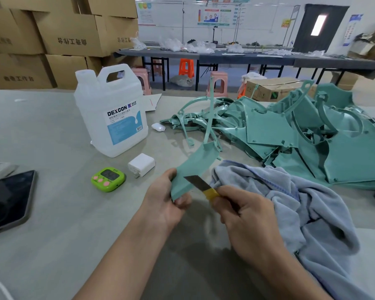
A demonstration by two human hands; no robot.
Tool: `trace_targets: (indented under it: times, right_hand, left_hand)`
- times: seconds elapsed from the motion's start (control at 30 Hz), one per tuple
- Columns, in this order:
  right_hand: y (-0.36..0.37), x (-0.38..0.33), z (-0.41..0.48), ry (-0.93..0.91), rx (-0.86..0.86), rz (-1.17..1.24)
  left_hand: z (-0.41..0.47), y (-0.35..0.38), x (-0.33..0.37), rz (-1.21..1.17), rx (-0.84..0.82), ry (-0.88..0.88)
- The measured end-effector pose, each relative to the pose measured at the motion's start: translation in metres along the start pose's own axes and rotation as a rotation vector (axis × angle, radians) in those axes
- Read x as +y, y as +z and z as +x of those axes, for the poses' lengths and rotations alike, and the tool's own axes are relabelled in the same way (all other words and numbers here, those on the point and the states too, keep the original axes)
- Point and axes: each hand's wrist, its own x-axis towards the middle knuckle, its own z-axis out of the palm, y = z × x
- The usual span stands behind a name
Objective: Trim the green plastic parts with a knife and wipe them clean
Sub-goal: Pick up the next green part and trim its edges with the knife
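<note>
**A:** Where are the hands?

**B:** Close in, over the near middle of the bench (52,245). The left hand (167,204) pinches the near end of a curved green part (195,163). The right hand (245,215) is curled round a knife (198,182) with a yellow-wrapped handle.

**A:** How do blade and part lie?

**B:** The part's long axis runs from the left hand toward one o'clock, bowing rightward, with its far end free. The blade points to ten o'clock and meets the part's right edge just above the left thumb. The right hand sits at three o'clock of that grip, so the edge lies between the two hands. I'd judge any stroke must run outward, clear of the thumb.

**A:** And for wiping?

**B:** A grey-blue towel (290,202) lies crumpled at three o'clock, just beside the right hand.

**A:** Farther out?

**B:** A green timer (108,179) and a white charger (141,164) sit at eleven, with a jug (113,113) beyond them. The pile of green parts (312,135) is heaped at two o'clock, and it looks like plenty remain.
</note>
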Motion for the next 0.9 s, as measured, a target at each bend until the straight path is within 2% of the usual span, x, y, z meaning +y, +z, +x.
trace_targets:
  times: [0.17, 0.33, 0.5, 0.67, 0.77, 0.83, 0.9]
  right_hand:
    - [-0.005, 0.007, 0.014, 0.093, 0.148, 0.119]
    - [-0.004, 0.002, 0.002, -0.051, 0.028, -0.036]
    - [-0.015, 0.004, 0.014, 0.027, 0.218, -0.074]
    - [-0.006, 0.0, 0.002, -0.091, 0.077, -0.105]
    - [-0.014, 0.004, 0.017, 0.019, 0.264, -0.113]
    - [-0.017, 0.003, 0.016, -0.008, 0.324, -0.092]
    - [-0.014, -0.002, 0.007, -0.074, 0.193, -0.033]
  left_hand:
    - [0.003, 0.0, 0.0, -0.004, -0.027, 0.006]
    - [0.005, -0.005, 0.003, 0.036, -0.015, -0.022]
    - [0.006, -0.007, 0.005, 0.01, -0.022, 0.006]
    - [0.005, -0.008, 0.006, -0.009, -0.018, -0.017]
    - [0.004, -0.008, 0.004, -0.003, -0.03, -0.03]
    - [0.004, -0.009, 0.005, -0.018, -0.026, -0.019]
    - [0.005, -0.008, 0.006, -0.033, -0.014, -0.001]
